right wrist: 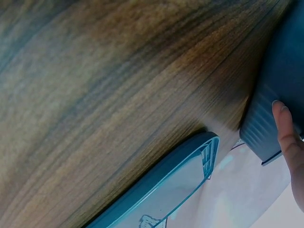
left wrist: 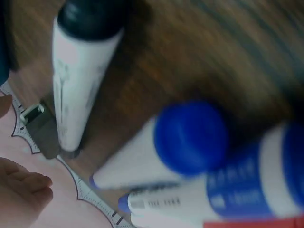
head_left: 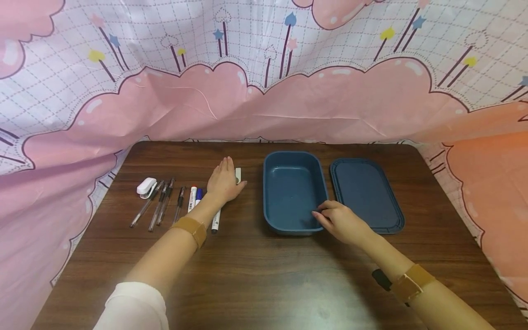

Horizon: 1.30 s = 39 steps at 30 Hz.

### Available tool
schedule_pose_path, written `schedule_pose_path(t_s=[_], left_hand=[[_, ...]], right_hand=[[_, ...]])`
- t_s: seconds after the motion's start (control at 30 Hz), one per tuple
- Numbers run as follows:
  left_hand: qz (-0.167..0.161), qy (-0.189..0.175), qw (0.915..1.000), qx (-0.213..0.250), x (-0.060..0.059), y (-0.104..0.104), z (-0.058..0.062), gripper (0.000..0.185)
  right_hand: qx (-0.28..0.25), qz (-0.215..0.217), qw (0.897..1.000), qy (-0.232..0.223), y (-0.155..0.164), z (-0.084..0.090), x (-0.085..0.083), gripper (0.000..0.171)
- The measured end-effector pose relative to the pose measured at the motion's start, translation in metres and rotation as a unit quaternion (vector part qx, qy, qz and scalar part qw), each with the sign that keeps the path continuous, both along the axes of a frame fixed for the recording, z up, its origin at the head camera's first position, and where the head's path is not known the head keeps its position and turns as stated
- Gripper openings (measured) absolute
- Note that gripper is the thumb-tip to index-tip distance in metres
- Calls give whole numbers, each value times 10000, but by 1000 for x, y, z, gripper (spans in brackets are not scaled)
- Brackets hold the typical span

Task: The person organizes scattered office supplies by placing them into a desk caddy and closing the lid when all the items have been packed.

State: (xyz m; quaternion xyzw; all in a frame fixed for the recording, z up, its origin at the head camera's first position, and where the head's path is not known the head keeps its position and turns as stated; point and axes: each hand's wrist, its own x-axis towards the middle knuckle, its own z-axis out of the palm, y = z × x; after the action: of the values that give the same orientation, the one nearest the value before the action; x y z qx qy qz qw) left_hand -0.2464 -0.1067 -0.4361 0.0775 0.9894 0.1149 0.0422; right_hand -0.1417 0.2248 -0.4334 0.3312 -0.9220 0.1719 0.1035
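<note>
My left hand (head_left: 223,183) reaches over the markers with its fingers straight, beside a small grey piece with a metal loop (left wrist: 40,130). A white marker with a black cap (left wrist: 80,80) lies under this hand, and blue-capped markers (left wrist: 190,137) lie beside it. An uncovered deep blue box (head_left: 290,192) stands right of the left hand. At its front right corner my right hand (head_left: 340,220) holds the rim, thumb over the inner side. The right wrist view shows a finger (right wrist: 285,128) against the box's wall.
Right of the box lies its flat blue lid (head_left: 367,195). Several clear pens (head_left: 165,201) and a small white stapler (head_left: 146,187) lie on the left of the brown wooden table (head_left: 247,275). A patterned pink curtain (head_left: 264,105) hangs behind.
</note>
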Motion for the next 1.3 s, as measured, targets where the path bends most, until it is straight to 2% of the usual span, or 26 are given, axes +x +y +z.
schedule_pose_path(t_s=[0.3, 0.47, 0.63, 0.9, 1.03, 1.3], left_hand=[[405, -201, 9990, -35, -2, 11, -14, 91], [514, -122, 9986, -32, -2, 16, -19, 89], [622, 0, 9981, 13, -4, 17, -21, 84], [835, -29, 9960, 328, -4, 16, -26, 77], [915, 76, 9947, 467, -4, 16, -26, 72], [878, 299, 9937, 636, -2, 16, -24, 69]], right_hand=[[18, 10, 10000, -90, 0, 0, 0, 22], [52, 32, 10000, -73, 0, 1, 1, 22], [43, 62, 10000, -37, 0, 2, 1, 20], [18, 66, 10000, -30, 0, 2, 2, 20], [25, 31, 9999, -104, -1, 3, 2, 22], [62, 69, 10000, 24, 0, 2, 1, 20]])
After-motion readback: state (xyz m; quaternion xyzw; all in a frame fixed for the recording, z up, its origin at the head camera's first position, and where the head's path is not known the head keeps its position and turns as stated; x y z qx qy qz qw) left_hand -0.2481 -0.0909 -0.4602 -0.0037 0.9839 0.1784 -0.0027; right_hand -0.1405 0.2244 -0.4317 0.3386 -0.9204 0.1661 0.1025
